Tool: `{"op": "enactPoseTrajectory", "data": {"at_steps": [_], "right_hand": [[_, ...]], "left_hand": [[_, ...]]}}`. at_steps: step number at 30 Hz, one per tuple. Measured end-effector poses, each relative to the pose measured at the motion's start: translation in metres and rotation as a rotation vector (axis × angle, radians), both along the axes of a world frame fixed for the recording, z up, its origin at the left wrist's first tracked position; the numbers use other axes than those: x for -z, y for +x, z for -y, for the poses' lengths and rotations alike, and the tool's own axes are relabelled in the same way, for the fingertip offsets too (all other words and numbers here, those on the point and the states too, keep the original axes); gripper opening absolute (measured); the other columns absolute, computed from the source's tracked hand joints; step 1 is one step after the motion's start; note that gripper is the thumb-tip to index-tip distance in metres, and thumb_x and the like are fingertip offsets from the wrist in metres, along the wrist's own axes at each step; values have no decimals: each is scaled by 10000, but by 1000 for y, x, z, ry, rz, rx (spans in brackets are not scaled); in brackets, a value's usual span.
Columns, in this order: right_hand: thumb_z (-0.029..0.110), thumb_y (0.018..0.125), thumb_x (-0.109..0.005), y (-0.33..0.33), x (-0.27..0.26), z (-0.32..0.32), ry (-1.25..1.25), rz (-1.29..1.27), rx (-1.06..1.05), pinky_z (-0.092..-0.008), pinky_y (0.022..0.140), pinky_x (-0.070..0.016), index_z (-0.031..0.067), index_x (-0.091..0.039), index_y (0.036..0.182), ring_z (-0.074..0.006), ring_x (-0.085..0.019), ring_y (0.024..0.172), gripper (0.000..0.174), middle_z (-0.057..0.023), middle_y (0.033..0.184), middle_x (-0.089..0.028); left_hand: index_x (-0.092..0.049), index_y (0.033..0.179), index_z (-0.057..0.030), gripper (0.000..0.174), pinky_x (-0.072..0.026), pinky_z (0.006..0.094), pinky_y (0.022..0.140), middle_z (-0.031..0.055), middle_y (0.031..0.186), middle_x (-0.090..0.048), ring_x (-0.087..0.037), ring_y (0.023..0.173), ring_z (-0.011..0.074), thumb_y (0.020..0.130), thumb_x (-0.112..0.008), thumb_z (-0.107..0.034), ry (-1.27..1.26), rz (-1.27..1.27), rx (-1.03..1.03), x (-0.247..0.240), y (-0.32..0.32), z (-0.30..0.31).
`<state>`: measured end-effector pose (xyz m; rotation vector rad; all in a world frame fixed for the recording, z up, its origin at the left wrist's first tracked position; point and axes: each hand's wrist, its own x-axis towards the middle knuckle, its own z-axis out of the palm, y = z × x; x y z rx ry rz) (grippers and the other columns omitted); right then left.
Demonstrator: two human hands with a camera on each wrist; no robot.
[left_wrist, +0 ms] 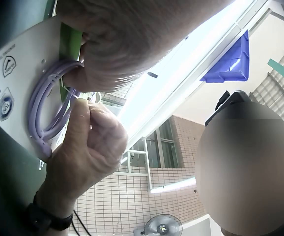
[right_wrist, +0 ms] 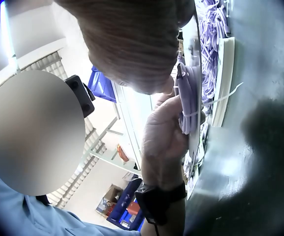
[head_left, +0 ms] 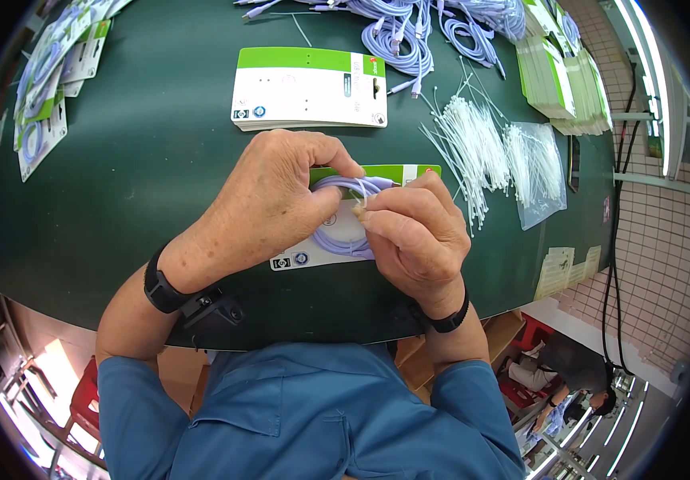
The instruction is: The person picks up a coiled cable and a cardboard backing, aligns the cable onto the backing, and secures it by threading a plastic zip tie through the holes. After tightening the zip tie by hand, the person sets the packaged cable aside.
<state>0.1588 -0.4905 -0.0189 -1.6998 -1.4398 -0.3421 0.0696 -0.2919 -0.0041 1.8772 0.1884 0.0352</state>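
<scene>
Card [head_left: 321,258] near table's [head_left: 177,128] near edge, purple cable coil [head_left: 345,246] against its printed face. Left hand [head_left: 269,182] grips coil and card together, thumb on the loop, apparently so nothing shifts. Right hand [head_left: 421,236] pinches white zip tie [head_left: 362,189] at coil's upper side, fingertips tight together, presumably for fine control. Another tie [right_wrist: 189,114] crosses the coil; white tail [right_wrist: 225,96] pokes out behind card. Beyond: card stack [head_left: 309,92] mid-table; loose zip ties [head_left: 473,144] toward right edge, likely for right-side reach; carded cables [head_left: 41,72] at far left corner; cable pile [head_left: 505,18] along far edge.
</scene>
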Motion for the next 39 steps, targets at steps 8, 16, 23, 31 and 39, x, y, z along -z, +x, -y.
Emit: {"op": "enactPoseTrajectory", "data": {"at_steps": [8,16,23,31,39], "right_hand": [[-124,748,-854,-1,-2,2,0,-77,9,-313,612,-494,94,-719,950,-218,-622,716,326,-65,916,-742],[-116,753,-860,1,1,1,-10,-61,4,-310,604,-489,95,-716,963,-217,-624,716,331,-65,913,-738],[-114,752,-859,0,0,2,-29,-72,9,-310,597,-486,94,-716,953,-219,-620,722,322,-64,917,-736],[-102,756,-859,2,1,1,-21,-55,15,-307,599,-494,88,-723,937,-217,-608,723,295,-64,918,-732],[-117,643,-814,2,4,-2,20,-39,18,-329,587,-464,55,-727,914,-233,-576,701,333,-63,915,-698]], "left_hand": [[-789,1032,38,241,-587,309,761,132,902,-789,-729,799,166,823,-673,12,-1,46,-8,5,0,1],[-786,1027,53,246,-583,326,736,170,882,-780,-735,765,206,815,-666,21,-9,94,-20,6,0,1],[-793,1041,28,232,-597,294,789,104,923,-801,-738,838,137,838,-682,9,13,36,7,4,0,0],[-796,1040,23,230,-594,292,786,103,918,-799,-733,833,137,841,-683,8,14,6,13,3,0,0],[-796,1040,28,238,-591,283,775,101,910,-797,-721,825,126,831,-685,-5,8,-64,28,1,1,-1]]}}
